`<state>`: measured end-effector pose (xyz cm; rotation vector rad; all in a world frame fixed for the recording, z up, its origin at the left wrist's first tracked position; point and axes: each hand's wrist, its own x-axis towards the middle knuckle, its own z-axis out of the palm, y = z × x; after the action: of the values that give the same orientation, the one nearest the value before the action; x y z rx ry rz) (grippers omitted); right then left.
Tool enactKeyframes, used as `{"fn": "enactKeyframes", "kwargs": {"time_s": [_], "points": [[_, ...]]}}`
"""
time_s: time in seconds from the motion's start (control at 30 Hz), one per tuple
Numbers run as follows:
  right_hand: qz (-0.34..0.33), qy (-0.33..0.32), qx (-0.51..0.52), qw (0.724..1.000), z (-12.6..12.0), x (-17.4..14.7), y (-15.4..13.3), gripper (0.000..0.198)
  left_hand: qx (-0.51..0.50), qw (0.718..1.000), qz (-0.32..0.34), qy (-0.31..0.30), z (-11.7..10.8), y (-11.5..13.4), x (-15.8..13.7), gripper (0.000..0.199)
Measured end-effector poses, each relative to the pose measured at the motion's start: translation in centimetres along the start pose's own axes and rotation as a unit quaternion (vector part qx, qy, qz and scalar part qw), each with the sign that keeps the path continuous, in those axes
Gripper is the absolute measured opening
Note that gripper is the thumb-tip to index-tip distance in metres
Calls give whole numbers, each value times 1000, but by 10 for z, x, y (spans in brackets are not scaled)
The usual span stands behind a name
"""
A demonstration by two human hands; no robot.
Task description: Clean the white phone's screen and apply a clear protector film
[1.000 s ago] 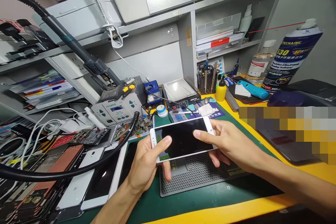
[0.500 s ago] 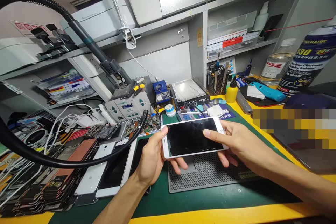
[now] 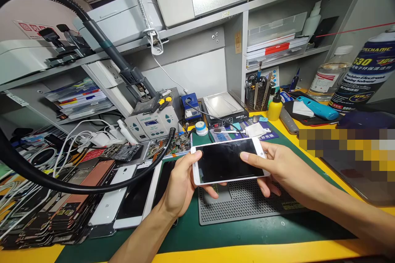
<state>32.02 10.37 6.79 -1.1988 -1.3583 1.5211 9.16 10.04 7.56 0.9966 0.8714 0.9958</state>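
Note:
A white smartphone [image 3: 225, 162] with a dark screen lies sideways between my two hands, held above the bench. My left hand [image 3: 182, 181] grips its left end, thumb on the front and fingers underneath. At the other end, my right hand [image 3: 274, 164] has its thumb pressed on the screen near the right side, with the fingers curled behind. Beneath the phone is a grey perforated pad [image 3: 240, 209] on a green mat [image 3: 185, 238]. The phone's back and most of my fingertips behind it are hidden.
Stacks of phone parts [image 3: 61, 213] and a white phone back [image 3: 111, 205] lie to the left. A black hose [image 3: 92, 189] arches over them. Behind stand a rework station [image 3: 154, 123], a heating plate [image 3: 224, 107], a yellow bottle [image 3: 274, 109] and a spray can [image 3: 361, 76].
My left thumb has slid slightly inward on the phone's front, and the left fingers beneath show less. The view has shifted a little; both hands keep hold of the phone.

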Motion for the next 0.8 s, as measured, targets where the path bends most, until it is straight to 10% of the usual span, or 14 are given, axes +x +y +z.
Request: {"fn": "enactKeyframes", "kwargs": {"time_s": [0.8], "points": [[-29,-24,1,999,7,-4,0,38,170,967,44,187,20,-9,4,50]]}}
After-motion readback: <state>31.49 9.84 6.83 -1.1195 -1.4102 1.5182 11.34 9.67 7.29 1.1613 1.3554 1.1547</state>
